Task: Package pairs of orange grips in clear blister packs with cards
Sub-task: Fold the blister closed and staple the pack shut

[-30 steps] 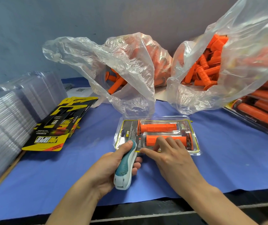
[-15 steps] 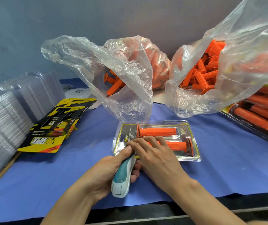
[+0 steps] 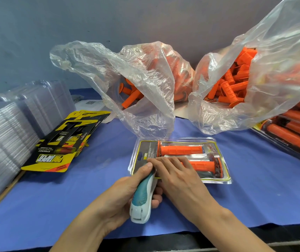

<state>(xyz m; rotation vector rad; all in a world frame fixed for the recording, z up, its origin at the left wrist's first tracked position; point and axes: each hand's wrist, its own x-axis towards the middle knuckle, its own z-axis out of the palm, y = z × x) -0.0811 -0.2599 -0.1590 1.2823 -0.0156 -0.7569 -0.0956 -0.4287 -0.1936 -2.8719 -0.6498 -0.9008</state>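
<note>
A clear blister pack lies on the blue cloth in the middle, with a card and two orange grips inside it. My left hand grips a teal and white stapler, whose nose sits at the pack's near left edge. Flat on the pack, my right hand presses its straight fingers down beside the stapler, and it covers part of the nearer grip.
Two clear bags of loose orange grips stand behind the pack. Yellow and black cards lie fanned at the left, next to stacks of empty blister shells. Finished packs lie at the right edge.
My right hand slid left along the pack, up to the stapler's nose. The stapler pushed a little further onto the pack's near left edge.
</note>
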